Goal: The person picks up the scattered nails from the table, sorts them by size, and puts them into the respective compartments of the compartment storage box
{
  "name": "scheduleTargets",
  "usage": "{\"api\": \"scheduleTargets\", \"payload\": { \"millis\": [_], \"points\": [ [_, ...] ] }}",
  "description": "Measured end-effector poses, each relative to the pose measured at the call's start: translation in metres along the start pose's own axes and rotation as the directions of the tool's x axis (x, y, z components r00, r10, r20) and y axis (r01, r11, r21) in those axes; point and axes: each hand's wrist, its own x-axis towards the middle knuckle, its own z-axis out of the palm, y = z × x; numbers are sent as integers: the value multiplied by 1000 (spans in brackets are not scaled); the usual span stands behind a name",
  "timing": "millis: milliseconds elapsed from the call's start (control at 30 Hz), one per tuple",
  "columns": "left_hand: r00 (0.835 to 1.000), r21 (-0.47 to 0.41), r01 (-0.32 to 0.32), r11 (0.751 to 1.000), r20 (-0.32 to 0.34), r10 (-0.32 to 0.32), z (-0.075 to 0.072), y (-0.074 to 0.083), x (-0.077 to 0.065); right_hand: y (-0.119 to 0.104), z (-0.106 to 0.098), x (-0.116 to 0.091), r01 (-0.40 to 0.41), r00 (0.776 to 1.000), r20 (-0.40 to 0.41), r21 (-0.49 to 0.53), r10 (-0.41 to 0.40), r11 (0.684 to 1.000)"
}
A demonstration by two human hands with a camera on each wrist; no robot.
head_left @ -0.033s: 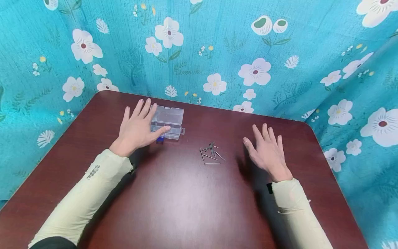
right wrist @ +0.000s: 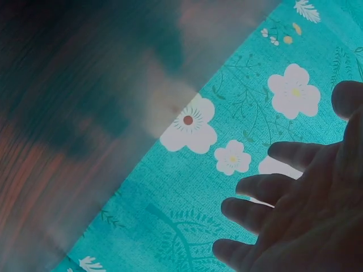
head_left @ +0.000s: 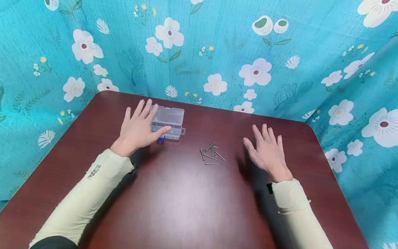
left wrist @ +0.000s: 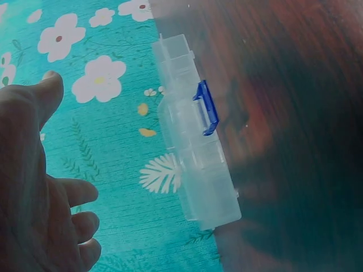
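Both hands are held spread with nothing in them. My left hand (head_left: 135, 130) hovers before the left part of a clear plastic compartment box (head_left: 174, 120), hiding some of it. The box's lid stands raised and a blue latch (head_left: 160, 139) hangs at its front. In the left wrist view, the box (left wrist: 207, 170) and its blue latch (left wrist: 209, 110) lie apart from the left hand (left wrist: 25, 187). Several thin metal nails (head_left: 210, 157) lie in a loose heap right of the box. My right hand (head_left: 266, 154) is over the table to the right of them.
A dark reddish-brown table (head_left: 174, 204) with rounded far corners carries everything. Directly behind its far edge hangs a turquoise flowered curtain (head_left: 192, 58), which also runs along the right side.
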Motion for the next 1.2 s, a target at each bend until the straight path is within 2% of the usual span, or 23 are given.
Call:
{"api": "scheduleTargets", "payload": {
  "millis": [333,467,567,667,767,833,967,1133,1200],
  "points": [
    [1000,-39,26,999,-4,-26,-5,-4,5,-6,3,3,-3,1000,-22,49,4,999],
    [999,-97,53,994,12,-52,-4,-5,9,-6,5,3,-6,999,-30,72,9,997],
    [997,-190,71,979,18,-69,0,-10,11,-6,8,4,-2,999,-38,92,5,996],
    [995,-325,102,940,29,-98,6,-18,11,-8,13,6,0,999,-36,146,5,989],
    [986,-458,166,873,72,-150,10,-25,12,-9,17,8,-9,1000,-16,208,12,978],
    [976,-511,217,832,109,-187,12,-28,13,-11,21,8,-14,1000,2,237,14,971],
    [961,-573,275,772,161,-223,15,-34,16,-13,28,7,-23,999,37,277,14,961],
    [942,-614,336,715,213,-260,20,-38,18,-19,36,5,-20,999,47,289,6,957],
    [933,-617,359,701,230,-276,22,-40,18,-21,39,4,-9,999,49,290,-6,957]
  ]
}}
